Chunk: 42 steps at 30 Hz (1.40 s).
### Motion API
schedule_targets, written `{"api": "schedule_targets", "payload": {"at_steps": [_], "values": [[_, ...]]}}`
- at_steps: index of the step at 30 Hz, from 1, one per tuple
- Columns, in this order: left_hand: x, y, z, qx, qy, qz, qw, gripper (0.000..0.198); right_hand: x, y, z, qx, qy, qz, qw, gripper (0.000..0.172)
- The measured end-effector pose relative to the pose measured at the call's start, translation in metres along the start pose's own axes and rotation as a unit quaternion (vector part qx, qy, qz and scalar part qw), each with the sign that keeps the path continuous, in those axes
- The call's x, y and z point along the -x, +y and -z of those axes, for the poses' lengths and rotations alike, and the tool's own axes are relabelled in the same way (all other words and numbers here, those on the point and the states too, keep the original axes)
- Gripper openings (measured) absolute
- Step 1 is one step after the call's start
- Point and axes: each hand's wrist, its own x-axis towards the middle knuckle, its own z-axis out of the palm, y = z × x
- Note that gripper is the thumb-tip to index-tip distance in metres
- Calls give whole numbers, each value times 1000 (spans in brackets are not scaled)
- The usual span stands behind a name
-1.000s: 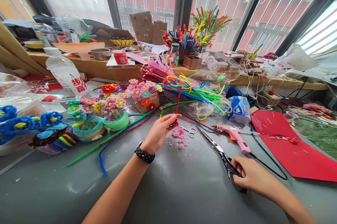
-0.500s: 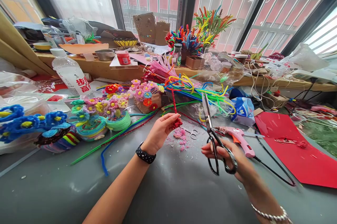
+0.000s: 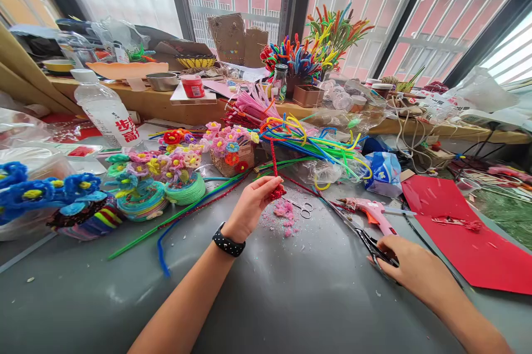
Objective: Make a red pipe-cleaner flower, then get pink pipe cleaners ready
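Note:
My left hand (image 3: 248, 205) pinches a red glittery pipe cleaner (image 3: 274, 159); one end stands upright above the fingers, and a bunched red part shows beside the fingertips. Down at the right, my right hand (image 3: 409, 261) grips the black handles of a large pair of scissors (image 3: 366, 239). The scissors lie low at the tabletop with the blades pointing away to the left, close to a pink glue gun (image 3: 376, 213). Beyond my left hand are a small pair of scissors (image 3: 306, 210) and a pile of pink fluff (image 3: 285, 211).
Pipe-cleaner flowers in pots (image 3: 185, 190) stand at the left, near a plastic bottle (image 3: 110, 113). A heap of coloured pipe cleaners (image 3: 316, 140) lies at the back middle. Red sheet (image 3: 465, 232) and a blue tissue pack (image 3: 384, 173) are at the right.
My right hand has moved down and to the right, bringing the large scissors from raised in the air to the tabletop by the glue gun. The left hand stays nearly in place.

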Motion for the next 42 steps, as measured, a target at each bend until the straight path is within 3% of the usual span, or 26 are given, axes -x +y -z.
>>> {"api": "schedule_targets", "payload": {"at_steps": [3,6,10,13,24,31,35,37,38,40,42], "values": [[0,-1,-1,-19,-1,8,1000,13,-5,-12,9,32,8,36,999,13],[1,-2,-2,-45,3,13,999,16,-23,-51,16,15,71,88,993,28],[2,-3,-5,-73,4,13,997,17,-58,-105,7,18,34,109,993,21],[2,-3,-6,-95,-2,17,995,16,-74,-122,-2,41,16,102,994,22],[3,-6,-6,-133,-37,4,990,21,-79,-122,-7,-4,9,86,996,20],[3,-7,-6,-148,-35,6,988,19,-73,-123,-5,16,-38,60,997,18],[2,-7,-6,-150,-36,1,988,18,-75,-116,-6,-81,-1,22,996,15],[3,-7,-7,-149,-33,-1,988,17,-79,-111,-7,-220,24,19,975,13],[3,-7,-8,-149,-33,0,988,17,-81,-110,-8,-310,21,26,950,12],[4,-6,-9,-152,-36,1,988,17,-83,-109,-11,-502,-21,41,863,15],[4,-6,-9,-160,-45,3,986,18,-84,-112,-14,-659,-74,45,747,19]]}}
